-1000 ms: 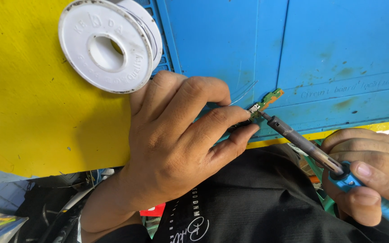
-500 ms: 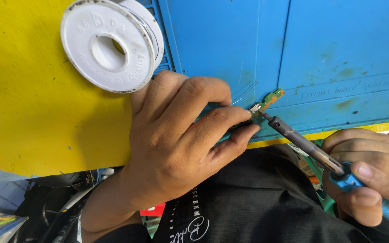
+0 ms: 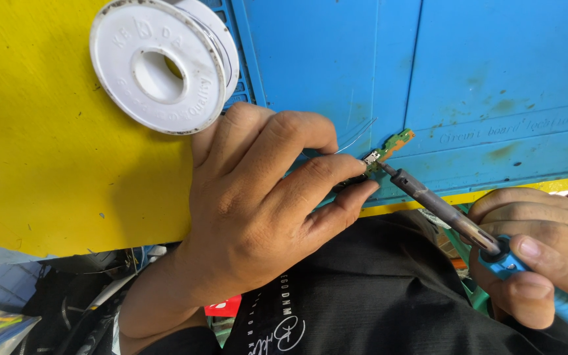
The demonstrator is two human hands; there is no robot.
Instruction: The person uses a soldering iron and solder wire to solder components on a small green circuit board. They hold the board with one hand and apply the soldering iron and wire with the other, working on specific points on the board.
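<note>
My left hand (image 3: 258, 204) rests on the edge of the blue mat (image 3: 428, 72), its fingertips pinching a small green circuit board (image 3: 389, 148) and a thin strand of solder wire (image 3: 356, 139). My right hand (image 3: 540, 263), with a gold ring, grips the blue handle of a soldering iron (image 3: 442, 207). The iron's metal tip touches the near end of the board, beside a small silver connector.
A white spool of solder wire (image 3: 162, 62) lies on its side at the boundary of the yellow tabletop (image 3: 47, 151) and the mat. Below the table edge are my black garment (image 3: 363, 302) and loose clutter of cables and plastic bags (image 3: 27, 302).
The view has shifted slightly, so the spool sits a little further right and lower. Both hands, the iron and the board keep the same pose.
</note>
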